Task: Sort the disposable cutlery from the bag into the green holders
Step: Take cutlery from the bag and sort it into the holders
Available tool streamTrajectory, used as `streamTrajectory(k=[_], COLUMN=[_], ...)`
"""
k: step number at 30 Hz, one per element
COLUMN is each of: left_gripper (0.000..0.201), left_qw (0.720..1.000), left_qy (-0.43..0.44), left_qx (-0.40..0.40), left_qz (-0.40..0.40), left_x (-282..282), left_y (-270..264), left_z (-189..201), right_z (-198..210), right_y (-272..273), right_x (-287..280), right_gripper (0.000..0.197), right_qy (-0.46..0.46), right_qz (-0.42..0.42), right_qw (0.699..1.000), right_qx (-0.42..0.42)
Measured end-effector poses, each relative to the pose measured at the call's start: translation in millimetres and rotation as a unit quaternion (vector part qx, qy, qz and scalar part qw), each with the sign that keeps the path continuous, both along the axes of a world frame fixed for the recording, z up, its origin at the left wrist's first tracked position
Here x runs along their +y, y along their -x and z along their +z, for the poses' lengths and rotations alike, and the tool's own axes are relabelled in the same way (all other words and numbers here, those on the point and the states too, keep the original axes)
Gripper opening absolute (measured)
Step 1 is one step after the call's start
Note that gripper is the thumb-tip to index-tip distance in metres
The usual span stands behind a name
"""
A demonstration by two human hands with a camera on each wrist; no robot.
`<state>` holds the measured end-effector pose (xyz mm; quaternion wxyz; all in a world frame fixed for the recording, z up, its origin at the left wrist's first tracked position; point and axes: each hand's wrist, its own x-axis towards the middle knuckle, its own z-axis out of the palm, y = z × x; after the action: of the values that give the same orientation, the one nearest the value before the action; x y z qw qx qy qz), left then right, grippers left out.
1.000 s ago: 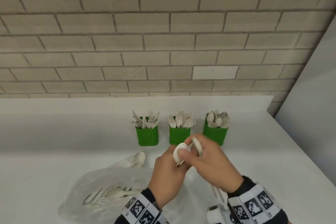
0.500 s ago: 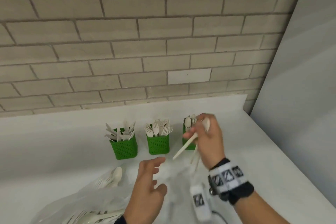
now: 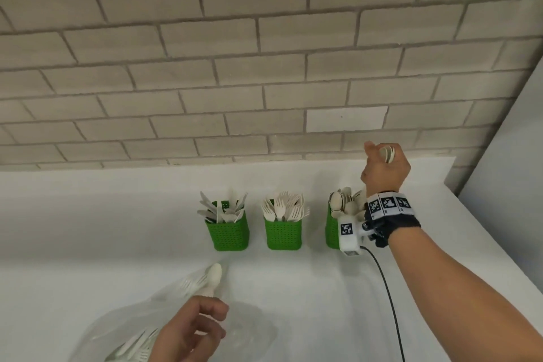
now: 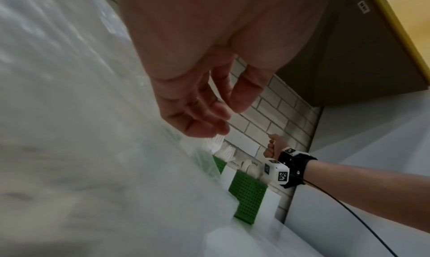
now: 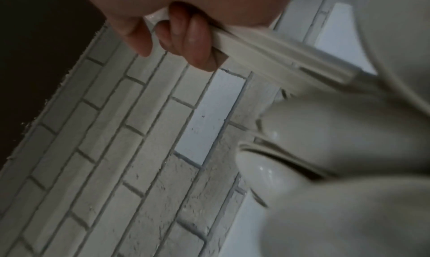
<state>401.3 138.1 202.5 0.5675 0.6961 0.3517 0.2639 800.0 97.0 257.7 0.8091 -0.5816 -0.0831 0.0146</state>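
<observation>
Three green holders stand in a row by the wall: the left holder (image 3: 227,233) has knives, the middle holder (image 3: 283,234) forks, the right holder (image 3: 332,233) spoons (image 3: 340,200). My right hand (image 3: 382,157) is raised just above and behind the right holder and grips a small bunch of cream spoons (image 3: 387,154). In the right wrist view its fingers (image 5: 186,38) curl round the handles (image 5: 267,51). My left hand (image 3: 211,320) hovers over the clear plastic bag (image 3: 126,329), its fingers (image 4: 209,114) loosely curled and holding nothing. More cutlery (image 3: 213,275) lies in the bag.
A brick wall (image 3: 264,67) backs the white counter (image 3: 88,229). A grey panel (image 3: 517,156) closes the right side. A black cable (image 3: 386,291) runs from my right wrist camera across the counter.
My right hand carried the spoons from the centre, away from the left hand, up to above the right holder. My left hand let go and dropped back over the bag.
</observation>
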Motion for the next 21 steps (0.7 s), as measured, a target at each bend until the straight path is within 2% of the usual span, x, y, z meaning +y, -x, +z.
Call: streamTrajectory(k=[3,7,9,10,12,15,18,20,21], left_gripper=[0.024,0.036,0.042,0.037,0.020,0.023,0.035,0.046,0.039], left_qw=[1.000,0.999,0.998,0.996,0.975,0.929,0.899,0.890,0.882], left_qy=[0.007,-0.012,-0.031,-0.054,-0.162,-0.243,-0.306,-0.307,-0.301], left_qx=[-0.017,0.022,0.043,0.067,0.152,0.276,0.315,0.338,0.363], left_qz=[0.025,0.032,0.021,0.004,-0.027,-0.042,-0.005,-0.006,-0.020], left_x=[7,11,13,14,25,43,66,69,66], left_y=[12,20,22,24,30,35,44,42,40], left_z=[-8,-20,-15,-11,-3,5,-19,-27,-23], right_z=[-13,-22,-24,-24,-26,-31,-42,-51,-55], right_y=[5,15,11,7,-4,-11,-13,-14,-14], right_x=[3,-7,-14,-16,-22,-34,-41,-43,-43], right_gripper=[0.031,0.035,0.036,0.035,0.034,0.030,0.009,0.011,0.014], right_qy=[0.020,0.111,0.213,0.270,0.370,0.428,0.397,0.399,0.411], right_qz=[0.028,0.067,0.114,0.144,0.187,0.226,0.239,0.232,0.233], right_qw=[0.999,0.989,0.961,0.938,0.889,0.850,0.863,0.861,0.855], right_qx=[0.002,-0.072,-0.133,-0.160,-0.193,-0.210,-0.201,-0.212,-0.216])
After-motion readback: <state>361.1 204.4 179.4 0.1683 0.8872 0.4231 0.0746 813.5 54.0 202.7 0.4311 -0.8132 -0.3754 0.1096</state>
